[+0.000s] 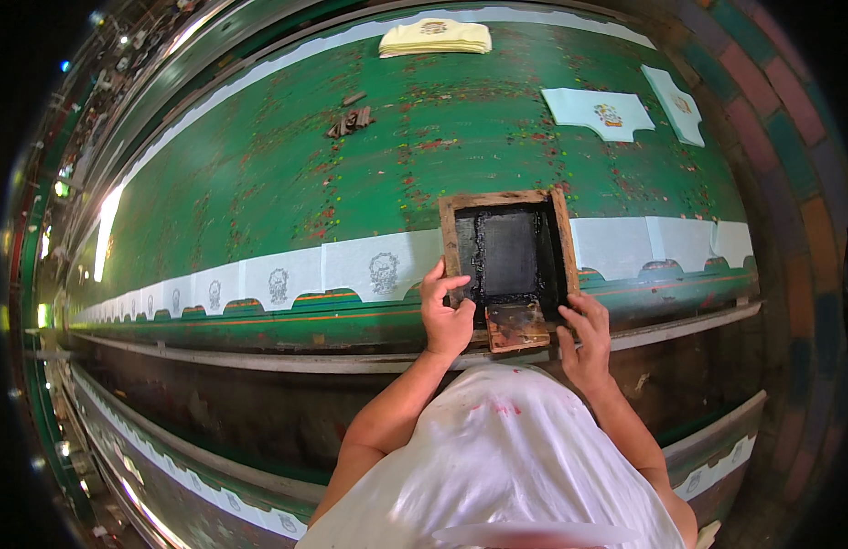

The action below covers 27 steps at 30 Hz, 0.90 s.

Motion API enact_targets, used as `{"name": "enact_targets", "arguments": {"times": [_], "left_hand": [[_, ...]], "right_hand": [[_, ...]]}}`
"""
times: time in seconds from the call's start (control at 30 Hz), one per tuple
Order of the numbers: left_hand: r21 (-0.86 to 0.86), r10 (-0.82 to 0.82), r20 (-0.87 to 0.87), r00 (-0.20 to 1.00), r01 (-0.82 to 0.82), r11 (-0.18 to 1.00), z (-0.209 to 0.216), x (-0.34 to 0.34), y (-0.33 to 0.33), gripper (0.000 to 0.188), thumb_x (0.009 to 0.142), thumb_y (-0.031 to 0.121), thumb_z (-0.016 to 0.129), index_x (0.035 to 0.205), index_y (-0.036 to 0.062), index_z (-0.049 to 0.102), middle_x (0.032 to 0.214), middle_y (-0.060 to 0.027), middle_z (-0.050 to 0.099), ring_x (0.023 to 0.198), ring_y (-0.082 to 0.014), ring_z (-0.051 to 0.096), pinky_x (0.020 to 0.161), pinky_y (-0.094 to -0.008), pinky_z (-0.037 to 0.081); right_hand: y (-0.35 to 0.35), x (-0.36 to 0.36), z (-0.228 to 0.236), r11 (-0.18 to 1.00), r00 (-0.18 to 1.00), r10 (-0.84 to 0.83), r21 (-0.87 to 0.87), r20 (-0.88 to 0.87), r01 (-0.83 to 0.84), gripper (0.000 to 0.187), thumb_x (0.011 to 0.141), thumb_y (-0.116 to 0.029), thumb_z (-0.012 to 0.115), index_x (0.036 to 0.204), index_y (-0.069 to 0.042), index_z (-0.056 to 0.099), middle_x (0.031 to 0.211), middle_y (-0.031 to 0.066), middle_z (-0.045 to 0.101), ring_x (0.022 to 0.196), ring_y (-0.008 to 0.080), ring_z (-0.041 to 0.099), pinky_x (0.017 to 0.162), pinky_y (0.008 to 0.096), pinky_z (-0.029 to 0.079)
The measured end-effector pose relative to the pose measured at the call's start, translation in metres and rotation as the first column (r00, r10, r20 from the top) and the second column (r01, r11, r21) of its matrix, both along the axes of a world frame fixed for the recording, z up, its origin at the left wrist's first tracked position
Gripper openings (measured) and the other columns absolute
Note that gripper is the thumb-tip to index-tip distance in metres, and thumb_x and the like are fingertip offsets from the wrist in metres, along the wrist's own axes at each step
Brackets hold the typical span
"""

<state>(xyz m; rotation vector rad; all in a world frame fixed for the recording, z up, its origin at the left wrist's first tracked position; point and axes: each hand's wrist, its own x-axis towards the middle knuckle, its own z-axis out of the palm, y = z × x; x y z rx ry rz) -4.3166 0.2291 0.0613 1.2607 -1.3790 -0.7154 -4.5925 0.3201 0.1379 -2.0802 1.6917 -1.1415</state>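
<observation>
Head view: white cloth pieces (349, 261) are lining the near edge of the green table (250, 183), and a stained block (517, 328) is covering the near end of my wooden frame (565, 242). Lying across that edge, its long axis is running away from me, worn brown rails enclosing a black panel (511, 252). My left hand (450, 316) is gripping the left rail; my right hand (587, 340) is curling by the near right corner, hold unclear.

Green table (250, 188) is speckled red and yellow; frame (450, 231) edged brown, coloured black inside; white cloths (383, 272) printed with grey motifs; cloth stack (435, 38) coloured pale yellow; white shirt (497, 457) marked red
</observation>
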Motion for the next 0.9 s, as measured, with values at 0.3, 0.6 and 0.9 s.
{"name": "enact_targets", "arguments": {"times": [0.3,0.6,0.9], "left_hand": [[0.050,-0.008,0.014,1.000,0.008,0.999,-0.004,-0.009,0.000,0.042,0.081,-0.013,0.074,0.118,0.0063,0.082,0.166,-0.0288,0.062,0.159,-0.0402,0.058,0.133,-0.0457,0.042],[0.067,-0.011,-0.026,1.000,0.012,0.998,-0.005,-0.011,-0.003,0.042,0.078,-0.013,0.074,0.115,0.0082,0.080,0.165,-0.0266,0.063,0.153,-0.0421,0.059,0.130,-0.0484,0.043],[0.094,-0.031,0.005,1.000,0.030,0.995,-0.006,-0.009,-0.003,0.036,0.088,-0.010,0.075,0.121,0.0049,0.079,0.165,-0.0275,0.063,0.154,-0.0403,0.061,0.129,-0.0465,0.045]], "right_hand": [[-0.028,0.025,0.026,0.926,0.882,0.378,0.107,-0.283,-0.362,0.051,0.083,-0.009,0.087,0.133,-0.006,0.079,0.142,0.0157,0.074,0.135,0.0401,0.069,0.110,0.0535,0.057],[-0.057,0.030,0.053,0.850,0.777,0.520,0.307,-0.354,-0.429,0.048,0.081,-0.006,0.078,0.129,-0.002,0.082,0.124,0.0135,0.078,0.117,0.0364,0.074,0.102,0.0494,0.059],[-0.168,0.005,0.070,0.684,0.743,0.650,0.547,-0.158,-0.482,0.032,0.089,0.004,0.070,0.117,-0.005,0.084,0.116,0.0203,0.079,0.117,0.0449,0.074,0.101,0.0551,0.060]]}}
